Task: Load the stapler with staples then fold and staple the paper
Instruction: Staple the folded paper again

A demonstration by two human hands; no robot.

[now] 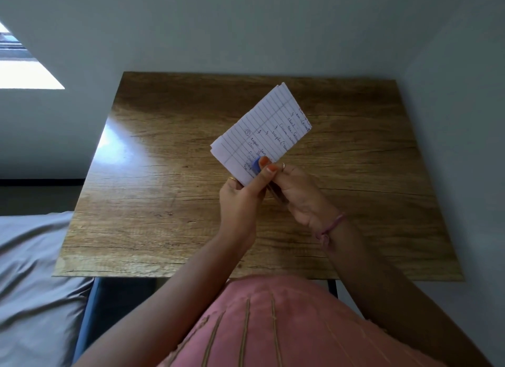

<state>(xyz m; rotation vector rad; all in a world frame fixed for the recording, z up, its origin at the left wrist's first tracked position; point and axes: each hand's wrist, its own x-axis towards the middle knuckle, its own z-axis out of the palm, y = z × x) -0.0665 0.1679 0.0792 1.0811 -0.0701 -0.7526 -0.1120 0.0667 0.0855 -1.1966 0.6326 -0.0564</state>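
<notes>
While both hands hold paper, table below.

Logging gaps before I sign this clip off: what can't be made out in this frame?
- Stapler: head view shows only a blue tip on the paper; the left hand and right hand cover the rest.
- Staple: whether one is driven is hidden under the tip and fingers.
- Handwriting: too small and blurred to read.
- Paper's lower corner: behind the left hand.
- Table near edge: partly hidden by arms and body.
</notes>
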